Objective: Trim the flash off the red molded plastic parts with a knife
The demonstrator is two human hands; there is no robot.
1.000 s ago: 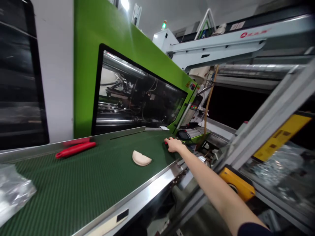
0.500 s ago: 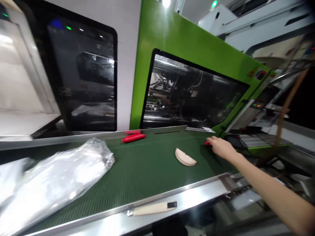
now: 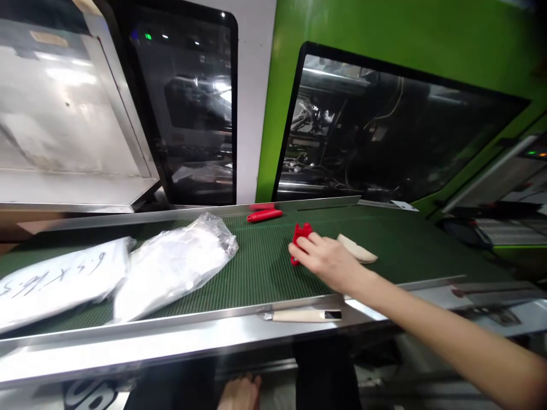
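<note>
The red piece looks plastic, the belt ribbed and matt, the rail shiny metal, the bags glossy.

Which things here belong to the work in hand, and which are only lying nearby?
Likely in the job:
red piece, held by the right hand
green belt beneath

Possibly just lying about:
red rod
pale half-round piece
clear bag
white bag with writing
pale-handled tool on the metal edge

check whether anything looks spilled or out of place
Nothing looks spilled. Mildly odd, perhaps: a slim, black-ended, pale-handled tool lies on the shiny metal ledge along the ribbed green belt, where it might get knocked off.
</note>
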